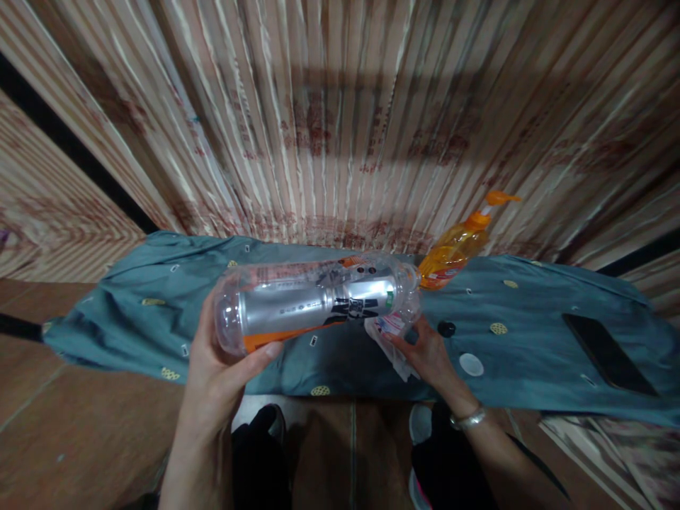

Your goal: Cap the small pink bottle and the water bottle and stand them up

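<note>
My left hand [223, 365] grips a large clear plastic bottle [281, 304] round its base end, thumb along the lower side. The bottle has a silver and orange label and lies sideways in the air, its neck pointing right. At the neck end, my right hand [425, 350] pinches a crumpled whitish plastic packet [390, 329] with some printing on it. The packet is close under the neck; I cannot tell whether it touches the opening. Below and right of the bottle, a small black cap [447, 329] and a white round lid [471, 365] lie on the cloth.
A pump bottle of orange liquid [454, 251] stands behind the bottle's neck. A dark phone [610, 354] lies at the right on the green patterned cloth [340, 368]. A striped curtain [340, 142] hangs behind, and my feet are on the tiled floor below.
</note>
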Motion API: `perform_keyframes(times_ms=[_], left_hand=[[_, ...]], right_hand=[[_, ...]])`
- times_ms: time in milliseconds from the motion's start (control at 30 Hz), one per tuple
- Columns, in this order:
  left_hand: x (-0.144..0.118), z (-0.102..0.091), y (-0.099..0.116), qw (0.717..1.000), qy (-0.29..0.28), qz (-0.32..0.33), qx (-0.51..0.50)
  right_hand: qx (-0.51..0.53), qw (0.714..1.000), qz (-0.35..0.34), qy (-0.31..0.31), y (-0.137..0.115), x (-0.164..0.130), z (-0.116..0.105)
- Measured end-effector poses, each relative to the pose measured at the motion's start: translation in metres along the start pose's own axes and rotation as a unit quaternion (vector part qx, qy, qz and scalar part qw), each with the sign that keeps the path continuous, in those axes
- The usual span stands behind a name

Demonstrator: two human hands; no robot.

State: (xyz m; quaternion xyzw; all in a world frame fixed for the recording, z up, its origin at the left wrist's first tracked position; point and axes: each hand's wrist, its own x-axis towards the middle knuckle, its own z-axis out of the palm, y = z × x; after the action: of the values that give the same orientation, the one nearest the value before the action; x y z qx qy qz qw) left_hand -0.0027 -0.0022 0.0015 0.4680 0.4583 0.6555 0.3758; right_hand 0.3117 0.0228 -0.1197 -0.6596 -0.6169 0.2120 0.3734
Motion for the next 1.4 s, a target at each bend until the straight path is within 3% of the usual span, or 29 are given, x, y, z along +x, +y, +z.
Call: perform_keyframes(times_ms=[1400], left_hand=[[0.0008,0.0011,0.0004,1.0,-0.004,0.007,0.002]], right_hand=[[0.005,1.0,-0.004,0.016,0.0008,0.0001,0.0003]])
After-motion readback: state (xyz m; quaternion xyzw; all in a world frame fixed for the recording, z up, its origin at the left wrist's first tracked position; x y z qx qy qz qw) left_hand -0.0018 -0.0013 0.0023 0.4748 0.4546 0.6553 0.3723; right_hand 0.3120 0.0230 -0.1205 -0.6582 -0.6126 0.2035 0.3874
